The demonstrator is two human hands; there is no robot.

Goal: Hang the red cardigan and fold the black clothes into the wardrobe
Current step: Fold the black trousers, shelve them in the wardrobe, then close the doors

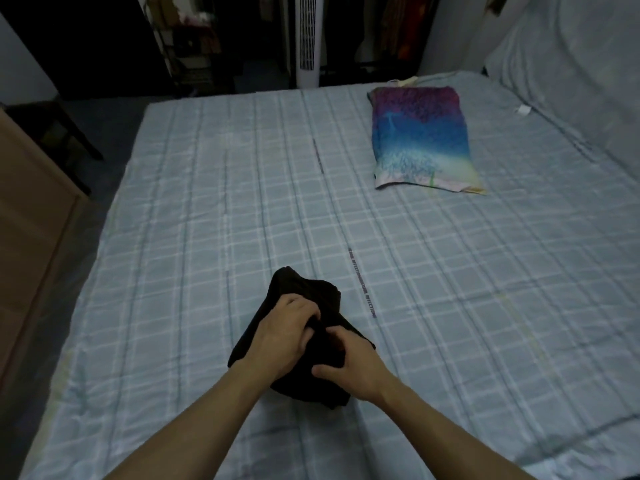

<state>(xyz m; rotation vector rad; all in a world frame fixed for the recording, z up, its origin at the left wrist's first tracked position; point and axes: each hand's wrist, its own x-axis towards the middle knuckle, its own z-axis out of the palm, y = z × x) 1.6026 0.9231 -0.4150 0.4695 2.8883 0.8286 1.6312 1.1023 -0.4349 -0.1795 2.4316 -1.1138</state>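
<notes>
A bunched black garment [304, 292] lies on the checked bed sheet [242, 202] near the bed's front edge. My left hand [280, 336] grips the cloth from the left, its fingers curled into the fabric. My right hand [349, 367] grips the same garment from the right, thumb underneath and fingers folded over the top. Both hands cover the garment's middle, so its shape is hard to make out. The open wardrobe [391, 32] shows dimly at the back with hanging clothes. No red cardigan is in view.
A pillow [420, 136] with a purple, blue and white cover lies at the far right of the bed. A white tower fan [308, 39] stands behind the bed. A wooden cabinet [31, 220] is at the left, with dark furniture [59, 133] behind it.
</notes>
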